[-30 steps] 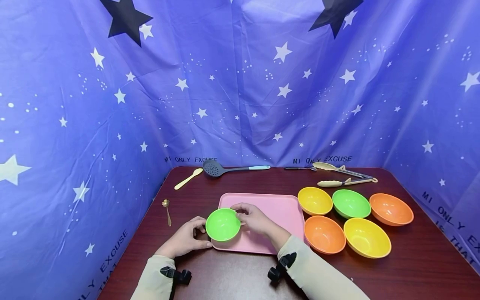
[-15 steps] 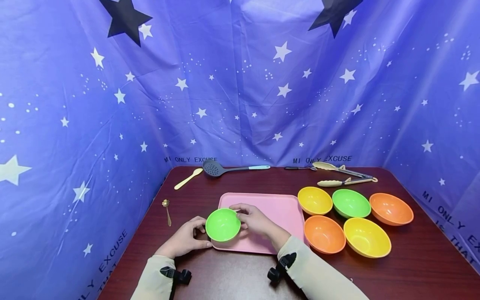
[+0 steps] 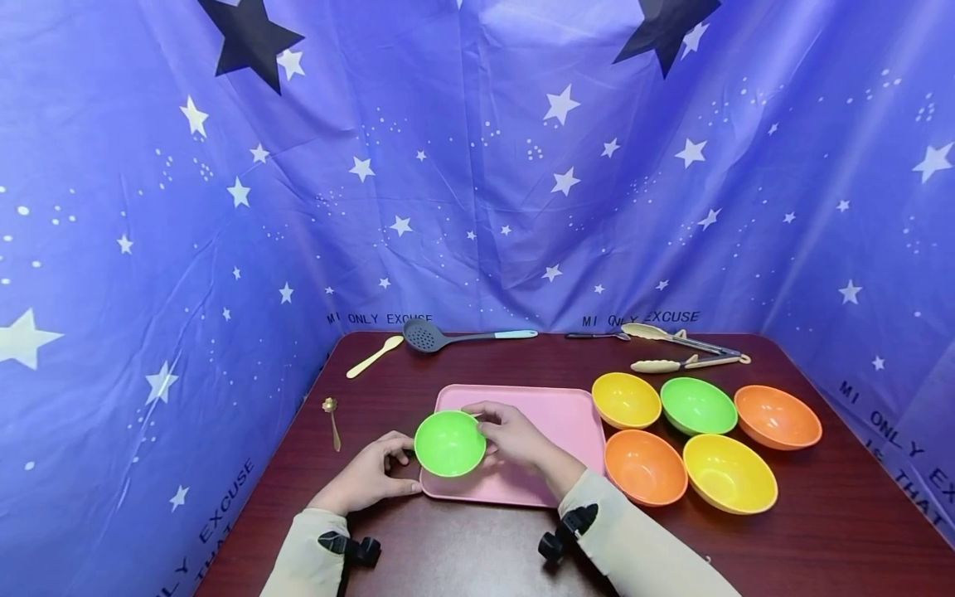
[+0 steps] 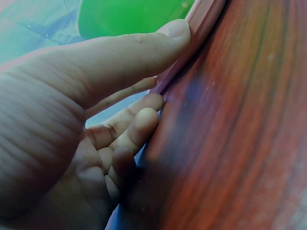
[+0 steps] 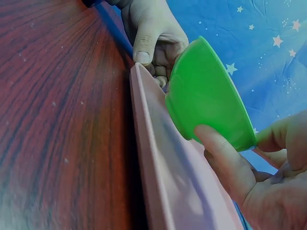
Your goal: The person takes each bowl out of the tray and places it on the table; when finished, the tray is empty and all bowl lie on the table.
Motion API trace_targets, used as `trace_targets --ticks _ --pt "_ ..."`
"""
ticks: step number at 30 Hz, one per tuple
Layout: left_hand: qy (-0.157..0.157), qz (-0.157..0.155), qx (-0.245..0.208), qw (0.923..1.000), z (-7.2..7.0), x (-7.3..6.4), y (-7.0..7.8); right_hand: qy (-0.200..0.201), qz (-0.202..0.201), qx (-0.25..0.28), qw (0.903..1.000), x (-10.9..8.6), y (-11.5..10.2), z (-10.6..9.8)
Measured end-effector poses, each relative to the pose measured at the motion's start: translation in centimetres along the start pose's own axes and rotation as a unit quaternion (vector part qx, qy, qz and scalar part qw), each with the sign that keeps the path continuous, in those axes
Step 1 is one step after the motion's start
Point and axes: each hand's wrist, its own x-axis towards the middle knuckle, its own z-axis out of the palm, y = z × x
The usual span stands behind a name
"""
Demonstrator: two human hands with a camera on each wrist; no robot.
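My right hand (image 3: 513,433) pinches a small green bowl (image 3: 449,444) by its right side, thumb on the outer wall and a finger at the rim, as the right wrist view shows. The bowl hangs just over the left part of a pink tray (image 3: 555,414), its base above the tray's surface. At the tray's near left corner, my left hand (image 3: 369,473) holds the edge. In the left wrist view its thumb (image 4: 163,40) lies at the tray's rim, with the other fingers bent below.
Right of the tray stand several bowls: yellow (image 3: 627,400), green (image 3: 699,406), orange (image 3: 778,416), orange (image 3: 645,467) and yellow (image 3: 730,473). Behind lie tongs (image 3: 716,355), a dark slotted skimmer (image 3: 425,336) and a cream spoon (image 3: 375,356). A small gold spoon (image 3: 332,423) lies left.
My right hand has shifted the green bowl slightly right and up, away from the left fingers, in the last half second. The left hand and the tray have stayed in place.
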Motion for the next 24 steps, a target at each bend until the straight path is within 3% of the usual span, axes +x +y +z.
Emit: trace_targets --ticks 24 --pt "-0.018 0.005 -0.007 0.9998 -0.2 -0.1 0.3 0.012 -0.037 0.011 0.9992 -4.4 -3.3 -2.7"
